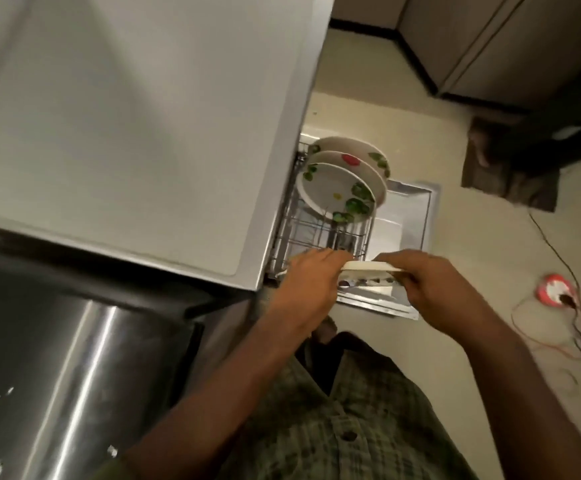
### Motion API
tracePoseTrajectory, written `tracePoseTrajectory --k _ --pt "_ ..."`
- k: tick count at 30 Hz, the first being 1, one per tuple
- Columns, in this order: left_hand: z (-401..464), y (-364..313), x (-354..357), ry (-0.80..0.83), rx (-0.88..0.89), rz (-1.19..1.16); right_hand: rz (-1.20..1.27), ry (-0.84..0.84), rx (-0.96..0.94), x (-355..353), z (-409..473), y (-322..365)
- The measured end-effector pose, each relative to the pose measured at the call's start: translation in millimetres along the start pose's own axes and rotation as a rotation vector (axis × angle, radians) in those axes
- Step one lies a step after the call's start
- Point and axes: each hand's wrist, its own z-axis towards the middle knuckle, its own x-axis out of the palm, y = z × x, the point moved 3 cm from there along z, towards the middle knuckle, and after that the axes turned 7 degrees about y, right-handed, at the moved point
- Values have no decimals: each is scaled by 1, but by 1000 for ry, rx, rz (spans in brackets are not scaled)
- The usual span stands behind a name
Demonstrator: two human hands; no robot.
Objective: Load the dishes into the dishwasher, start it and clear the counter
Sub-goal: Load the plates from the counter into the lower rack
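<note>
I look down at a pulled-out wire dishwasher rack (320,233) over the open dishwasher door (406,216). Three white plates with green and red floral print (334,188) stand tilted in the far end of the rack. I hold another white plate (368,266) edge-on above the near end of the rack. My left hand (311,285) grips its left rim. My right hand (431,289) grips its right rim, fingers curled under it.
The white dishwasher top (136,126) fills the left. A steel sink (74,375) lies at lower left. On the floor are a brown mat (510,181), a red-white plug board (555,289) with wires, and cabinets (524,46) at the far right.
</note>
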Motion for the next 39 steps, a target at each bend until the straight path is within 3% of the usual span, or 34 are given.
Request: tracePoseTrajectory --k 5,9,13,16,20,28,39 --pt "35 41 28 -124 -114 -149 177 -268 145 23 4 -51" --pt "68 81 68 -81 -212 -248 187 -303 210 65 24 -88" --pt "100 110 87 -167 -216 -180 -51 -364 422 97 61 -116" --pt "125 128 93 -220 -184 -90 -137 -404 461 111 96 -134" --pt "160 149 105 -343 -168 -42 57 -465 444 121 142 -167" --pt "232 177 120 -572 -81 -117 113 -578 297 101 226 -223" --pt "279 216 137 -580 -109 -74 157 -478 266 109 275 -256"
